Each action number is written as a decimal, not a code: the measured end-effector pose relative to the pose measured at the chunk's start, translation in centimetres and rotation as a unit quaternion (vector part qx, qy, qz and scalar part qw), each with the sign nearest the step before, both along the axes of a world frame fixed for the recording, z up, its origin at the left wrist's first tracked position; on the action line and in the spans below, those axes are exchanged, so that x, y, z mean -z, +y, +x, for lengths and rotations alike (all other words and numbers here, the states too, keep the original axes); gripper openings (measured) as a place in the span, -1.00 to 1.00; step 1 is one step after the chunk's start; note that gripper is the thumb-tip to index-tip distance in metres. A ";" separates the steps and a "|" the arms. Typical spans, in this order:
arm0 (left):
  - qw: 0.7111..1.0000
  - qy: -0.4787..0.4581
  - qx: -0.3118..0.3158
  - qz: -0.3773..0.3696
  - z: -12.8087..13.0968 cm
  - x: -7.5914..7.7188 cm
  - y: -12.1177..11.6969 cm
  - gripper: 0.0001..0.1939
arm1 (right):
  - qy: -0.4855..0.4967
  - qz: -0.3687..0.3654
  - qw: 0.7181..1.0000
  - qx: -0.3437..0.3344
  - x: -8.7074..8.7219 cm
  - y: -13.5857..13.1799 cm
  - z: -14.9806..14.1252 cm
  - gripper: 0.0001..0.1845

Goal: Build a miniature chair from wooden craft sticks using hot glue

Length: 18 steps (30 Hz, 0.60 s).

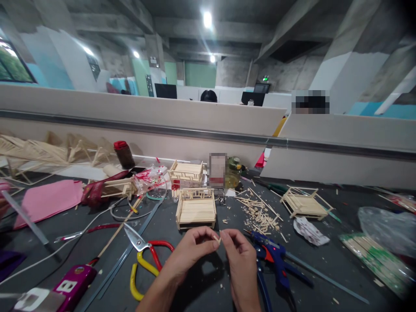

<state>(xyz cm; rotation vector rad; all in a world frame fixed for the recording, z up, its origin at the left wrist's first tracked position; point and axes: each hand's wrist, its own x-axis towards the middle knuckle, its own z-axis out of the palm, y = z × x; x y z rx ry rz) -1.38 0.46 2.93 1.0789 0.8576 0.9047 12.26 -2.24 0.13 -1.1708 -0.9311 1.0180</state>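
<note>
My left hand (195, 250) is closed in a pinch on a short piece of wooden stick (216, 238). Close beside it, my right hand (241, 256) pinches at the same spot, its fingertips nearly meeting the left ones; the tiny bit between them is partly hidden. Just beyond both hands stands a miniature wooden bed (196, 211) built from thin sticks, with a railed back. To the left lie scissors (143, 251) with red and yellow handles. A blue glue gun (276, 260) rests right of my right hand.
Cut stick bits (260, 214) are scattered behind the glue gun. Other stick models stand at the back (186, 171) and right (305, 203). A purple power strip (76, 281), cables, pink paper (50, 200) and a dark red-capped bottle (124, 155) are at left. A partition (146, 130) borders the desk.
</note>
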 end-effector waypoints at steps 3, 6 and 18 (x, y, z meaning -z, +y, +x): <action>1.000 -0.006 -0.007 -0.010 0.1 0.1 0.0 -0.74 | 0.011 -0.004 1.000 0.012 0.1 0.1 -0.2 -0.68; 1.000 -0.011 -0.014 -0.018 0.3 0.2 -0.1 -0.73 | 0.020 -0.006 0.999 0.027 0.2 0.3 -0.4 -0.67; 0.998 -0.028 -0.043 -0.048 0.8 -0.2 -0.3 -0.76 | -0.023 -0.012 1.000 0.009 -1.3 0.3 -0.1 -0.63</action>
